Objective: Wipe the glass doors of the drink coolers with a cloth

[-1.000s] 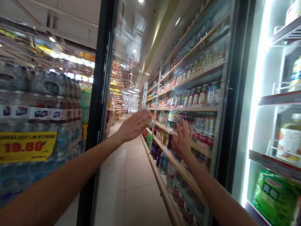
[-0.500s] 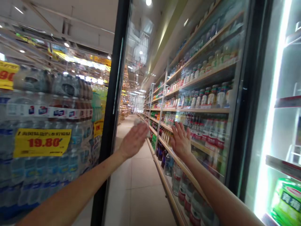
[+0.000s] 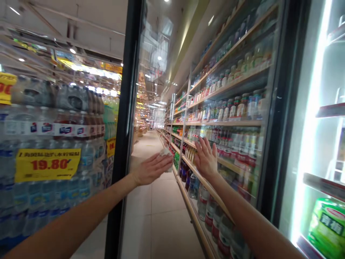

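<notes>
In the head view a tall glass door (image 3: 161, 86) with a black frame (image 3: 125, 108) stands swung open in front of me. My left hand (image 3: 152, 168) presses a crumpled whitish cloth (image 3: 167, 154) to the pane, its fingers stretched over it; most of the cloth is hidden beneath them. To the right, my right hand (image 3: 206, 158) is raised with fingers spread, palm against or very near the same glass, holding nothing. Bottles on shelves show through or reflected in the pane behind both hands.
Shrink-wrapped packs of bottles (image 3: 54, 122) are stacked at the left, bearing a yellow price sign (image 3: 47, 164). At the right is a lit cooler with a light strip (image 3: 312, 118), shelf edges (image 3: 325, 185) and a green package (image 3: 327, 225). Pale floor tiles (image 3: 167, 223) show through the glass.
My left hand has moved down and slightly right across the glass with the cloth, turning flatter. My right hand stays nearly in place. The view has shifted slightly.
</notes>
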